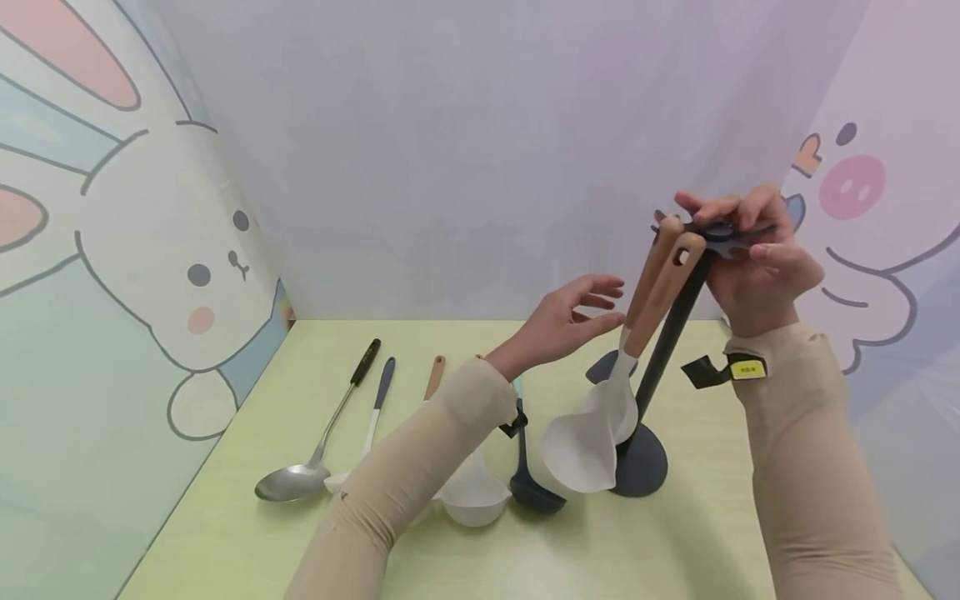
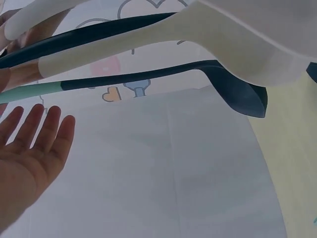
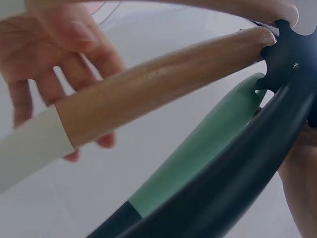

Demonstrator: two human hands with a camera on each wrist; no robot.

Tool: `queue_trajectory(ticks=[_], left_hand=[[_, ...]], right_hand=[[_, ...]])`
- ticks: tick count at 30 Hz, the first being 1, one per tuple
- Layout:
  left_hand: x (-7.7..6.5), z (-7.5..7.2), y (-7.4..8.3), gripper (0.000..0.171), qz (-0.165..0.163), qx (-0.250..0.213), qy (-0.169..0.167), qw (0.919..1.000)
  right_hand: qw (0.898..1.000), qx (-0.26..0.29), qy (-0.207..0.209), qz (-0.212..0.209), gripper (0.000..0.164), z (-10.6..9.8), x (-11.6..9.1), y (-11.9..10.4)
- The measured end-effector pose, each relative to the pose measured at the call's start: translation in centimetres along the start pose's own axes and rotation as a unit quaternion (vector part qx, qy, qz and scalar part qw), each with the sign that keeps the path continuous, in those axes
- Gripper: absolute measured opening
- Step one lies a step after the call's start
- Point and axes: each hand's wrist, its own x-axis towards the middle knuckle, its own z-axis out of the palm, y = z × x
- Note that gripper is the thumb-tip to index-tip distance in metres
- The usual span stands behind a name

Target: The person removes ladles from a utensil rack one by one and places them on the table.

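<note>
My right hand [image 1: 757, 242] grips the hooked top [image 1: 718, 237] of a dark utensil stand [image 1: 678, 317]. From its hooks hang two white ladles [image 1: 581, 450] with wooden handles [image 1: 663, 296]. A dark ladle [image 2: 237, 96] with a mint-green handle [image 3: 198, 148] hangs behind them, mostly hidden in the head view. My left hand [image 1: 573, 317] is beside the hanging ladles, fingers loosely extended with nothing held. Its thumb tip is right by a wooden handle. The right wrist view shows its fingers behind the nearer wooden handle.
On the pale table [image 1: 225, 533] lie a steel ladle [image 1: 292, 482], a white ladle with a grey-blue handle [image 1: 384, 383], white ladles [image 1: 474, 500] with wooden handles, and a dark ladle [image 1: 534, 493]. My left forearm covers parts of them. Cartoon-printed walls [image 1: 480, 167] enclose the table.
</note>
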Motion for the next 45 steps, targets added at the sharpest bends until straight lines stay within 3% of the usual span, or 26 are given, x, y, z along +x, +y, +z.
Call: queue_trajectory(ticks=[5, 9, 13, 16, 18, 19, 21, 23, 25, 26, 27, 29, 32, 34, 35, 36, 39, 41, 42, 45], left_hand=[[0.8, -0.7, 1.5, 0.046, 0.038, 0.007, 0.045, 0.9982], [1.5, -1.2, 2.8, 0.048, 0.072, 0.003, 0.076, 0.9945], [2.3, -1.4, 4.1, 0.048, 0.09, 0.009, 0.08, 0.9927], [2.8, -1.4, 5.0, 0.045, 0.096, 0.014, 0.077, 0.9924], [3.1, -1.4, 5.5, 0.045, 0.095, 0.018, 0.074, 0.9925], [3.2, -1.5, 5.7, 0.045, 0.093, 0.021, 0.073, 0.9928], [3.6, -1.5, 6.1, 0.046, 0.086, 0.023, 0.072, 0.9934], [4.0, -1.6, 6.4, 0.047, 0.075, 0.021, 0.068, 0.9946], [4.4, -1.7, 6.5, 0.047, 0.06, 0.019, 0.061, 0.9961], [4.6, -1.7, 6.6, 0.047, 0.056, 0.017, 0.058, 0.9966], [4.9, -1.7, 6.6, 0.047, 0.052, 0.016, 0.054, 0.9971], [5.2, -1.7, 6.5, 0.046, 0.046, 0.017, 0.045, 0.9978], [5.5, -1.8, 6.3, 0.045, 0.039, 0.008, 0.035, 0.9986], [5.7, -1.7, 6.1, 0.044, 0.035, -0.022, 0.022, 0.9989], [5.7, -1.7, 6.0, 0.044, 0.032, -0.039, 0.016, 0.9986], [5.8, -1.7, 5.9, 0.043, 0.03, -0.056, 0.012, 0.9979], [6.0, -1.6, 5.8, 0.042, 0.024, -0.11, 0.002, 0.9936], [6.1, -1.6, 5.7, 0.041, 0.021, -0.134, 0.006, 0.9907], [6.1, -1.6, 5.7, 0.04, 0.019, -0.146, 0.009, 0.989], [6.3, -1.7, 5.6, 0.039, 0.015, -0.172, 0.013, 0.9849]], right_hand=[[0.999, 0.043, 0.0, 0.013, 0.027, 0.0, -0.3, 0.0], [0.996, 0.083, 0.004, 0.013, 0.047, 0.0, -0.7, -0.3], [0.995, 0.071, 0.057, -0.045, 0.066, 0.3, -1.7, -0.8], [0.983, -0.022, 0.137, -0.121, 0.071, 1.2, -2.4, -1.2], [0.956, -0.12, 0.199, -0.179, 0.069, 2.2, -2.7, -1.6], [0.934, -0.176, 0.229, -0.21, 0.065, 2.7, -2.8, -1.7], [0.878, -0.283, 0.276, -0.271, 0.056, 4.0, -3.1, -1.8], [0.829, -0.338, 0.302, -0.327, 0.047, 5.5, -3.7, -1.6], [0.801, -0.361, 0.301, -0.371, 0.044, 7.0, -4.5, -1.1], [0.796, -0.361, 0.296, -0.386, 0.044, 7.6, -5.0, -0.7], [0.798, -0.359, 0.284, -0.392, 0.045, 8.0, -5.5, -0.4], [0.819, -0.348, 0.252, -0.38, 0.047, 8.5, -6.5, 0.3], [0.865, -0.367, 0.183, -0.288, 0.047, 7.4, -8.3, 1.1], [0.875, -0.419, 0.141, -0.196, 0.048, 6.3, -9.5, 1.6], [0.87, -0.452, 0.123, -0.152, 0.049, 5.8, -10.0, 1.9], [0.856, -0.492, 0.106, -0.114, 0.051, 5.4, -10.5, 2.2], [0.798, -0.596, 0.078, -0.043, 0.056, 4.8, -11.2, 3.0], [0.77, -0.633, 0.073, -0.024, 0.057, 4.7, -11.3, 3.4], [0.759, -0.647, 0.072, -0.02, 0.057, 4.7, -11.4, 3.5], [0.749, -0.658, 0.084, -0.015, 0.05, 4.8, -11.3, 3.9]])
